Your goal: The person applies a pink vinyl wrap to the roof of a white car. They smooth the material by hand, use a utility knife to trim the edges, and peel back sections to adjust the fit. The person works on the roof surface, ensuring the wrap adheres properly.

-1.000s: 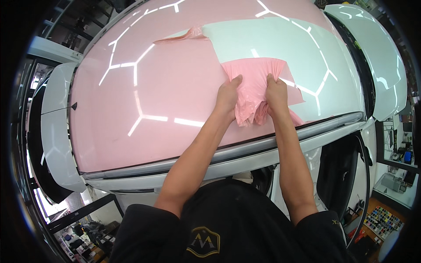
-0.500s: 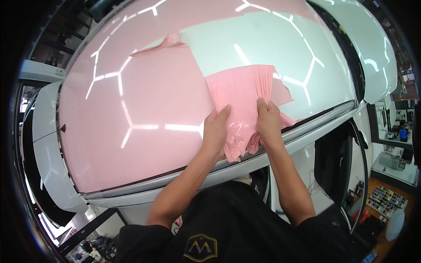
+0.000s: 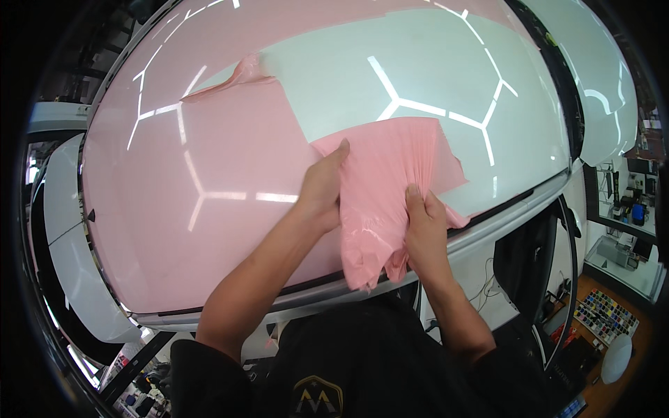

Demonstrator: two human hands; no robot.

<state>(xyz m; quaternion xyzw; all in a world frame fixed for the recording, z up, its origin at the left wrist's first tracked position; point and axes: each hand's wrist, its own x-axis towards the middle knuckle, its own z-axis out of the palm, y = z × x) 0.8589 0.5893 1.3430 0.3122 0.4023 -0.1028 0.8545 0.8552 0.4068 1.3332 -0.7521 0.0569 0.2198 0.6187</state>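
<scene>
Glossy pink film (image 3: 230, 153) covers the left part of a car's roof, and a pale mint-white surface (image 3: 334, 63) lies bare beside it. A sheet of the pink film (image 3: 383, 160) is peeled up and folded back toward me, pleated and bunched at its lower end. My left hand (image 3: 324, 184) grips its left edge, thumb on top, the other fingers hidden behind. Lower down, my right hand (image 3: 426, 230) pinches the gathered right side. Another edge of film (image 3: 244, 73) curls up farther away on the left.
A dark seam and silver trim (image 3: 488, 223) run along the roof's near side. Pale car panels stand at the far left and upper right (image 3: 592, 76). A tray of colourful small items (image 3: 608, 315) lies on the wooden floor at right.
My left hand has shifted up and left along the sheet's edge, spreading it wider. My right hand sits slightly lower. More pale surface shows above the fold, and the bunched end hangs nearer me.
</scene>
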